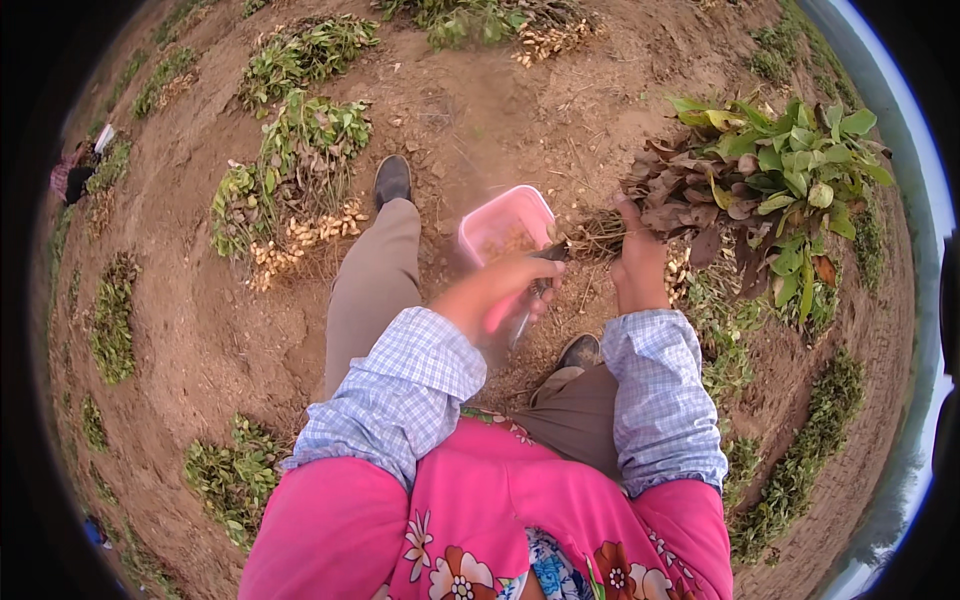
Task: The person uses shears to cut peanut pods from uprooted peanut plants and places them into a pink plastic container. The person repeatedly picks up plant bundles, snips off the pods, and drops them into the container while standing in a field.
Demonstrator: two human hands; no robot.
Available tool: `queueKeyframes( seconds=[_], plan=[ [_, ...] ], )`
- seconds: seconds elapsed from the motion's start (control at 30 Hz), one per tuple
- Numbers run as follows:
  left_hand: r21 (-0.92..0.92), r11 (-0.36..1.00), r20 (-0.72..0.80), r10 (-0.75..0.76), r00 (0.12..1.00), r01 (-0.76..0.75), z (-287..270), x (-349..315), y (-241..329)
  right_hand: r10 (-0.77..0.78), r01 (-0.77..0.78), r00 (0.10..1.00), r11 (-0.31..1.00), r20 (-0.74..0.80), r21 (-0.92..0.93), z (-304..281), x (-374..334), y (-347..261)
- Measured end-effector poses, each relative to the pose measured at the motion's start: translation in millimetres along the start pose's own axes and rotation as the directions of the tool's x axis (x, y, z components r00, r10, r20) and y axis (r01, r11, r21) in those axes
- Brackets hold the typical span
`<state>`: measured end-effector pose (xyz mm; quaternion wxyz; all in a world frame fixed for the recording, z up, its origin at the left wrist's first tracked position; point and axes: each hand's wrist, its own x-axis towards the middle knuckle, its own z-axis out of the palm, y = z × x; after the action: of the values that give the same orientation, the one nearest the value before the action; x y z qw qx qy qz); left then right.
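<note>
My left hand is closed round a small pair of hand shears, dark at the top with a silvery part below; blur and my fingers hide much of its shape. Its dark end meets the root end of a bundle of peanut plants. My right hand grips that bundle by its stems, the green and browned leaves hanging out to the right. Under the root end and my left hand stands a pink plastic tub, with some pale peanut pods at its bottom.
Pulled peanut plants with pods showing lie on the brown soil to the left. More heaps lie at the top and lower left. My feet stand either side of the tub. A person is at the far left.
</note>
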<state>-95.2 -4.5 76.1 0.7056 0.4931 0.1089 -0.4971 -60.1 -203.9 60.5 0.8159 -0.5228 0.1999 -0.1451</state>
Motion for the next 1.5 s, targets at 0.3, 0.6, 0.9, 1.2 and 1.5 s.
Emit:
queueKeyframes(
  seconds=[0.3, 0.6, 0.9, 1.2, 1.5],
  plan=[
    [0.885, 0.461, -0.265, 0.382, 0.885, 0.066, 20, 17, 4, -0.059, 0.047, 0.989, 0.995, -0.138, -0.084, 18, -19, 2],
    [-0.189, 0.982, 0.076, 0.024, 0.997, -0.009, -6, -5, -4, 0.108, -0.130, 0.977, 0.985, -0.182, -0.111, 9, -13, -11],
    [-0.455, 0.882, 0.285, 0.017, 0.958, 0.120, -32, 5, -15, 0.227, -0.226, 0.963, 0.974, -0.143, 0.020, 11, -10, -12],
    [0.415, 0.907, -0.212, 0.176, 0.961, -0.074, 4, 14, -3, 0.018, -0.027, 0.988, 0.998, -0.154, -0.054, 2, 1, 11],
    [0.758, 0.646, -0.274, 0.196, 0.942, 0.086, 11, 28, 10, -0.088, 0.081, 0.991, 0.995, -0.104, -0.064, 9, -10, 11]
  ],
)
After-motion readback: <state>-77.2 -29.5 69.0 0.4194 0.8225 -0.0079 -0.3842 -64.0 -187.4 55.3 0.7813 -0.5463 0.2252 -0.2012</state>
